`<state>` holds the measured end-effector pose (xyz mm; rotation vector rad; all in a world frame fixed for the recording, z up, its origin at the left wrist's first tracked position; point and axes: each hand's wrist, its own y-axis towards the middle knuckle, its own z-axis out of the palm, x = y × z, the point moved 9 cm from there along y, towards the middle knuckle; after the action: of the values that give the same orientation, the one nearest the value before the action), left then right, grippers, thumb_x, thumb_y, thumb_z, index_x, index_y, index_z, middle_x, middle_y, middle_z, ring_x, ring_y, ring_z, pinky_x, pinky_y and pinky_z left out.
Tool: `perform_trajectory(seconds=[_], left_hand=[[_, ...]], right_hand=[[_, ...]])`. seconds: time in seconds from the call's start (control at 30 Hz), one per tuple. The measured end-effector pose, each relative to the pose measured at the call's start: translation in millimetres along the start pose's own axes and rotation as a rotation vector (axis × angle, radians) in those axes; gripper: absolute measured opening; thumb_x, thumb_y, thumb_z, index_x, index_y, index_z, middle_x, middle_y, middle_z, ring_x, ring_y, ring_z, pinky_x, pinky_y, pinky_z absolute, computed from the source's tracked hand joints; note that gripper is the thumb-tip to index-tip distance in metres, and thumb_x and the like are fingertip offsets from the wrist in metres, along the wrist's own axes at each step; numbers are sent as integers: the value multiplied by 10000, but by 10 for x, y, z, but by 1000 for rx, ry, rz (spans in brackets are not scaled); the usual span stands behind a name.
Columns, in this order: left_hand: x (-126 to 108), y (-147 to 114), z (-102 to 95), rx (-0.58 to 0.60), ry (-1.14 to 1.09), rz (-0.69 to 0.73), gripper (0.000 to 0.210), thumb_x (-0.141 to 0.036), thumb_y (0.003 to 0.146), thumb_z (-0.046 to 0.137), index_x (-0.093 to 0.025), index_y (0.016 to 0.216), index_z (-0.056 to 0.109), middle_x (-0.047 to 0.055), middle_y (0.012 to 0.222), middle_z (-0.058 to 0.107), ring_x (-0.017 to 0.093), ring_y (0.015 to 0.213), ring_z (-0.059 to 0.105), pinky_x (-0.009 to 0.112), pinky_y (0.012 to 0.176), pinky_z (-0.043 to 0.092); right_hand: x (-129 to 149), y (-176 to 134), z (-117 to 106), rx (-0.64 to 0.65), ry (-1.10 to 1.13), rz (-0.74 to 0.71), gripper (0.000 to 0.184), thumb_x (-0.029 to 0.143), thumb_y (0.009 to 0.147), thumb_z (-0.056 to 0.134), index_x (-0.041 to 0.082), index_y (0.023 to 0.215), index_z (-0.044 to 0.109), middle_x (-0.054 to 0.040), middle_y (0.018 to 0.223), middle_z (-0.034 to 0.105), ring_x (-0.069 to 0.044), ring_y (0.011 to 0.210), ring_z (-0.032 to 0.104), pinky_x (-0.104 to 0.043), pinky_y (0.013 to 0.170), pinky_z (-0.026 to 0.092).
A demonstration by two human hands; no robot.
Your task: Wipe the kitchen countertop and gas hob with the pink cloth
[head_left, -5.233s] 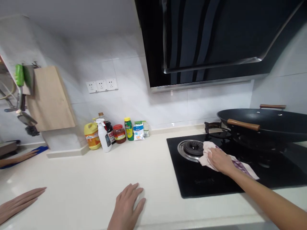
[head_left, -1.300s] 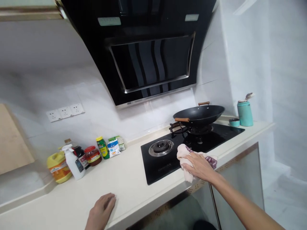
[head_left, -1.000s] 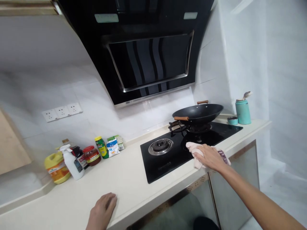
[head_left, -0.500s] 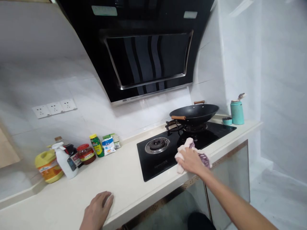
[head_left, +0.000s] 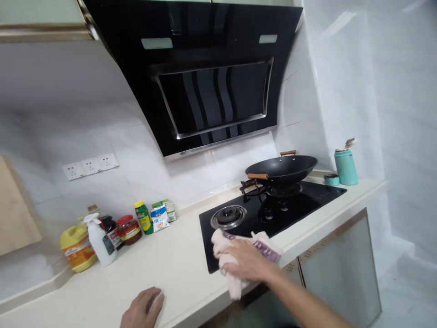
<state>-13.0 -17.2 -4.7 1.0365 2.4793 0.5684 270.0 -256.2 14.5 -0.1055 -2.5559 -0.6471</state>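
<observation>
I have the right hand clamped on a towel over the gas hob's front edge, left hand on the countertop, thumb apart.

低 on blue-white pkt; lbls on yellow jug, red-lid jar too blurry.

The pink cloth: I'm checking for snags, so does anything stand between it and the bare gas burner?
Nothing visible does. The right hand holds the pink cloth just short of the gas burner, with only black glass cooktop between; the wok sits off that path, farther right.
</observation>
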Motion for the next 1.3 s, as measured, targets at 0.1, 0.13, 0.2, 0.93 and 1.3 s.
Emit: perform_trajectory(seconds=[0.1,0.13,0.2,0.93,1.3], left_hand=[[-60,-14,-36,10,-9,-18,463,-583,846,438,-259,960,750,49,1102,770,271,1052,716,389,973,564],[-73,-18,-38,15,-12,-19,463,-582,848,438,-258,961,749,50,1105,769,272,1055,714,390,976,562],[-80,-23,-35,14,-16,-18,460,-575,849,439,-254,962,749,51,1105,769,271,1060,711,386,986,554],[27,1,71,17,-36,-45,504,-606,831,457,-236,1018,743,89,1174,736,302,1144,671,459,1009,536],[-1584,198,166,160,-84,164,602,-529,827,596,-288,1379,604,101,1582,422,367,1477,343,577,1182,318]], right_hand=[[-609,-244,-502,-121,-125,147,405,537,927,507,439,1307,607,2,1349,575,-253,1189,535,-411,1042,341],[-830,-335,-668,-152,-176,204,395,532,937,487,431,1297,613,-2,1314,593,-250,1172,546,-409,1032,346],[-1255,-514,-978,-211,-287,341,423,541,943,460,390,1308,608,-29,1250,620,-258,1160,553,-409,1010,358],[524,255,545,64,-39,-17,578,664,922,456,350,1402,527,-99,1435,473,-375,1347,372,-589,1124,224],[127,384,-171,-197,82,-39,366,448,1043,343,288,1160,650,-31,1239,602,-163,1125,569,-311,1000,416]])
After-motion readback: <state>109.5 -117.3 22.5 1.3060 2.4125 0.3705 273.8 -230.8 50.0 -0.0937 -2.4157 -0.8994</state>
